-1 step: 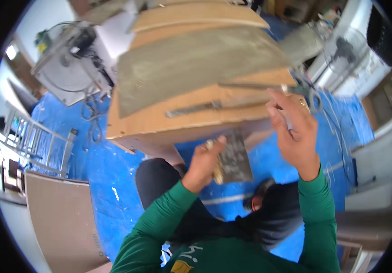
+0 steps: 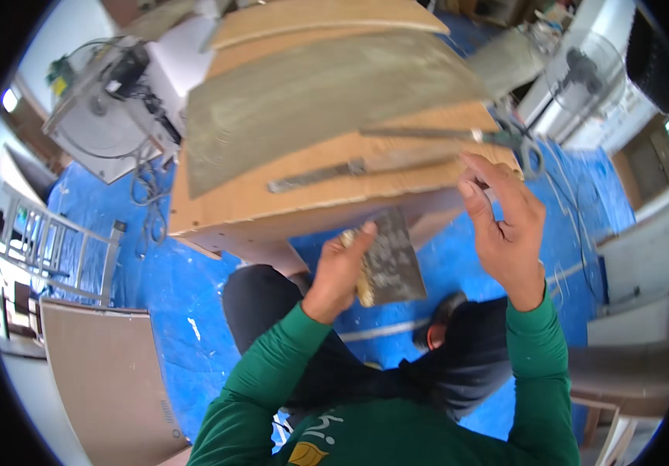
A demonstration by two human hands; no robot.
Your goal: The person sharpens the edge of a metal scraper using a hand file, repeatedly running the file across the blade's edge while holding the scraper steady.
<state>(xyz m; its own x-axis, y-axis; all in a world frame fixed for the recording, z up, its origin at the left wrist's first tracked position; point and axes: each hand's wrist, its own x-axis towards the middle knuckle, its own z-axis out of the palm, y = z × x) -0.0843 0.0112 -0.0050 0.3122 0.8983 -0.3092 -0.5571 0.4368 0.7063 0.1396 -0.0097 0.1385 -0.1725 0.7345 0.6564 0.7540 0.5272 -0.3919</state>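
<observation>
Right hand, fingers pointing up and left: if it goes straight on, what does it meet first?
Probably the flat metal blade lying on the wooden board. The right hand hovers near the board's edge, scissors just above; depth is unclear.

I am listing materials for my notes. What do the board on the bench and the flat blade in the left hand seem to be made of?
The board looks like bare plywood or fibreboard: tan, matt, with a pale cut edge. A grey, dull coat, perhaps putty or cement, covers part of its top. The flat blade in the left hand looks like thin sheet metal, grey and speckled with dried residue; its handle seems yellowish, maybe wood.
</observation>
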